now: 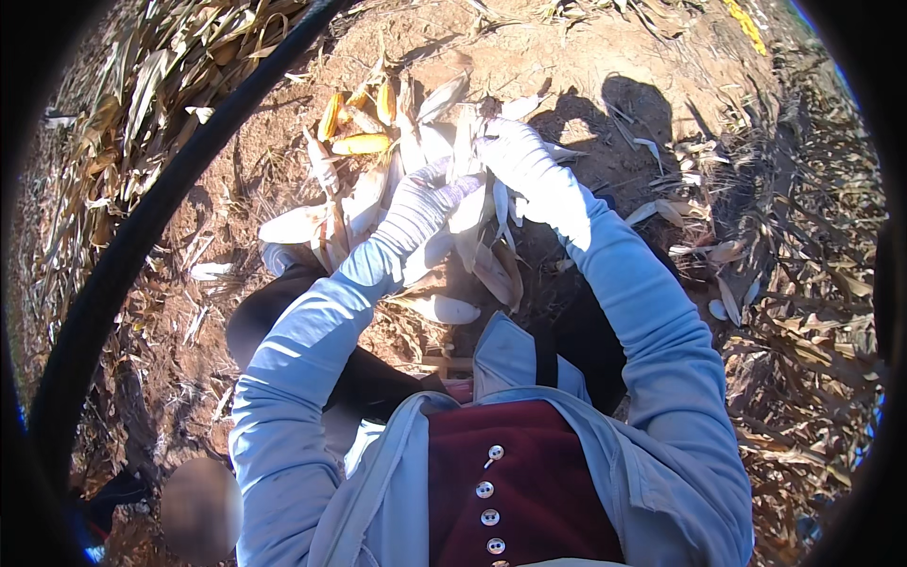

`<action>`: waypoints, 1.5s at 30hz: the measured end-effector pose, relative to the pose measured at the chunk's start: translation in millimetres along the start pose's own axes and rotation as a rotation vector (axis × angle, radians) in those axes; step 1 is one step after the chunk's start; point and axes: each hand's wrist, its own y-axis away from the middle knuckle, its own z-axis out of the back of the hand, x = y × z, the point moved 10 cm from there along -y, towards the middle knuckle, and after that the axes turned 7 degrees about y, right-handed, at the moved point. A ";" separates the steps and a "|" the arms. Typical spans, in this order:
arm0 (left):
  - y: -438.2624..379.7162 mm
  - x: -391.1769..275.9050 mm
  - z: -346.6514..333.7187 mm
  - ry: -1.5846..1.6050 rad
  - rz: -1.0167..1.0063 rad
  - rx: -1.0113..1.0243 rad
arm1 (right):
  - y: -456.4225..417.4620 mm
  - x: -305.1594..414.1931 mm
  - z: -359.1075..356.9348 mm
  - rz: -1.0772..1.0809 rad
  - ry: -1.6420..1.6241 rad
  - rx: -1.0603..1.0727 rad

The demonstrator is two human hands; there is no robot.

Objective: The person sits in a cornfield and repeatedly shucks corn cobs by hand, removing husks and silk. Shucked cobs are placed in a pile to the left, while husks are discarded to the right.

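My left hand (425,202), in a pale knit glove, grips a maize ear in dry husk (464,145) just in front of me. Gloved likewise, my right hand (524,159) has its fingers closed at the upper right side of the same husk. Bright sunlight washes out the fingers, and how much of the ear is bare cannot be made out. Pale husk leaves (492,273) hang below the hands. To the left lies a heap of husked ears (365,205), with bare yellow maize cobs (361,144) beyond it.
A single husk-covered ear (445,310) lies between my legs. Dry maize stalks (156,78) are piled at the upper left, and more stalks and leaves (822,283) cover the right. A dark curved strap or tube (177,177) crosses the left side. Yellow maize (744,25) shows at the far right.
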 end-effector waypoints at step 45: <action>-6.0 -35.0 14.7 -1.010 -0.237 -0.115 | 25.1 -5.7 -11.5 -0.380 -0.234 -0.027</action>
